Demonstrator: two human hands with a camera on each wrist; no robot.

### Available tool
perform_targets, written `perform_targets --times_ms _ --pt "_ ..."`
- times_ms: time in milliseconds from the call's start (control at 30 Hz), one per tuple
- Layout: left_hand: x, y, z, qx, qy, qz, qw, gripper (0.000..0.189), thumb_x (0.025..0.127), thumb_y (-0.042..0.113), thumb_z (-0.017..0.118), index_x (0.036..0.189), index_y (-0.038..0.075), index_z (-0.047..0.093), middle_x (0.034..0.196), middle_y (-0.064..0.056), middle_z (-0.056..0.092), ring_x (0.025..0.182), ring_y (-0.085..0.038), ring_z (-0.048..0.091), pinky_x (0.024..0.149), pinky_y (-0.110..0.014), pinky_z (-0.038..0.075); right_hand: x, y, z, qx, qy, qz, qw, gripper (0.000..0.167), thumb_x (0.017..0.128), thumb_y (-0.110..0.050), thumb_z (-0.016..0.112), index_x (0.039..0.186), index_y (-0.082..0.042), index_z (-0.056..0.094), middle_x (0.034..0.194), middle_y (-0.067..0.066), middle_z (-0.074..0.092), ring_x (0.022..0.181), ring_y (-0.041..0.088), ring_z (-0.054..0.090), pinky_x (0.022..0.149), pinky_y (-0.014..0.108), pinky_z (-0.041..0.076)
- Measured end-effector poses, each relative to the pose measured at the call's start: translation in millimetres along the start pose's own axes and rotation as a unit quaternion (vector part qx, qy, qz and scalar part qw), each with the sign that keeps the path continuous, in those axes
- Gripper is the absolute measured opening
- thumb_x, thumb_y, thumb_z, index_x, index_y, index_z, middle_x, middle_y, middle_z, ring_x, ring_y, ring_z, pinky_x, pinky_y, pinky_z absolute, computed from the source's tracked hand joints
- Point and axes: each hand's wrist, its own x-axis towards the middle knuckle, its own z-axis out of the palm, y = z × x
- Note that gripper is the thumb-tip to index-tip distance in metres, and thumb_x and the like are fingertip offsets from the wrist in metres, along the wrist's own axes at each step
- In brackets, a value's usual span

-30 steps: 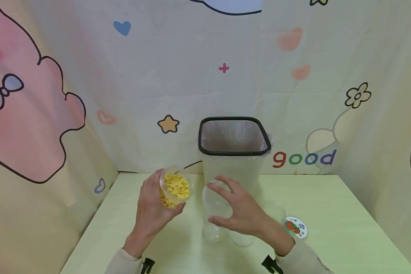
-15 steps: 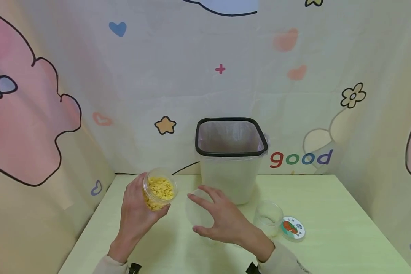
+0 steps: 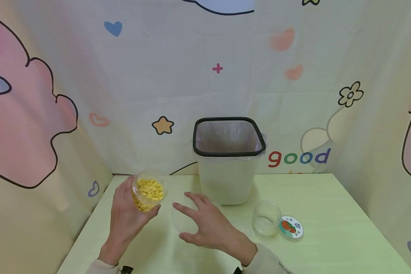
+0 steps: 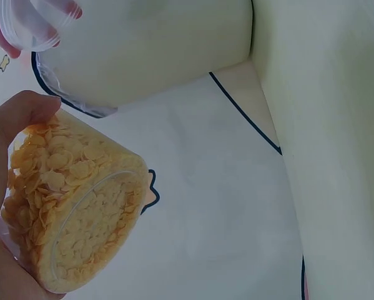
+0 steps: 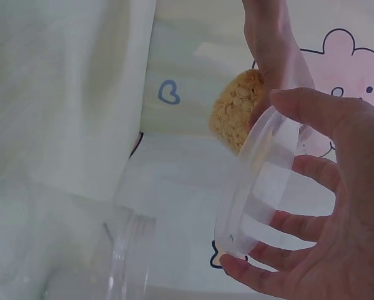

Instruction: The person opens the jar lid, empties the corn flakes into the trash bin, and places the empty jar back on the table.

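My left hand [image 3: 123,219] grips a clear plastic jar [image 4: 93,156] full of yellow corn flakes [image 3: 150,189]. The jar is tilted, its uncovered mouth facing up toward the head camera. To its right, my right hand [image 3: 214,224] holds a clear round plastic lid [image 5: 268,181] by its edge, with the thumb on one side and fingers spread round the other. In the head view the lid shows faintly between thumb and fingertips, apart from the jar. Both hands are raised over the pale green table [image 3: 328,243].
A white trash bin [image 3: 227,182] with a black rim and plastic liner stands at the back. On the right are a clear jar [image 3: 266,219] and a round lid with a tomato picture [image 3: 292,227]. More clear containers [image 5: 124,256] show in the right wrist view.
Both hands have moved left, carrying the flake jar and the clear lid. My right hand has come away from in front of the bin, and the clear jar on the right is now uncovered.
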Motion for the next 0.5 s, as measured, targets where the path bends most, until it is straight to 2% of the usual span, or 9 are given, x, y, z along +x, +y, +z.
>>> perform_targets --times_ms 300,500 --pt "-2.6 -14.8 -7.2 0.012 0.005 -0.013 0.9998 0.108 0.048 0.024 0.094 0.140 0.001 0.042 0.132 -0.017 0.053 0.117 -0.037 0.048 0.092 -0.054 0.045 4.5 -9 19 -0.041 0.019 -0.033 0.9984 0.072 0.081 -0.048 0.075 0.146 -0.035 0.046 0.151 0.009 0.041 0.132 0.030 0.047 0.099 0.043 0.051" --pt "-6.6 -24.2 -11.1 0.021 0.005 -0.021 0.9996 0.110 0.047 0.025 0.094 0.140 0.001 0.041 0.132 -0.017 0.052 0.115 -0.036 0.049 0.090 -0.054 0.045 7.5 -15 29 -0.059 -0.006 -0.040 0.9975 0.070 0.082 -0.047 0.073 0.145 -0.036 0.045 0.150 0.009 0.041 0.131 0.030 0.048 0.096 0.043 0.052"
